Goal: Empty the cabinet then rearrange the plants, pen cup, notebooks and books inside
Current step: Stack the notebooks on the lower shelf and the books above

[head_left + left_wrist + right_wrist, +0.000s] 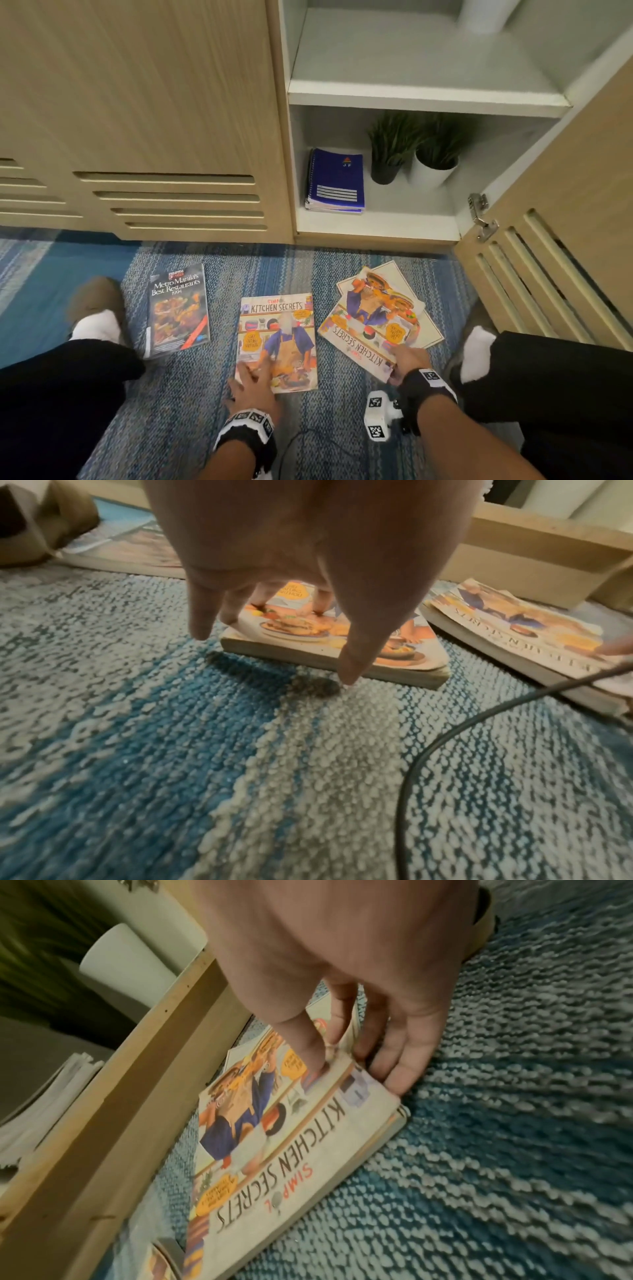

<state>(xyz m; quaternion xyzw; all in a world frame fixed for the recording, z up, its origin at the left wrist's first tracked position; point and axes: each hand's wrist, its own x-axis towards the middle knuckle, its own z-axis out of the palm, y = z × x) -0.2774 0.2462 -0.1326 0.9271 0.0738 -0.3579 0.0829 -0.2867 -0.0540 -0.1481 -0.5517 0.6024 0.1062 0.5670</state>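
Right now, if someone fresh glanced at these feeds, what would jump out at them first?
Bright cookbooks spread on the blue striped rug: the left hand touches the middle Kitchen Secrets book, the right hand grips the corner of the tilted Kitchen Secrets book. Behind them the open cabinet's bottom shelf holds a blue notebook and two potted plants.

Blue-and-white woven carpet (191, 394) runs beneath slatted light-wood doors (144, 113).

A home room: wooden cabinet (144, 113), blue woven rug (191, 411), cookbooks (277, 339).
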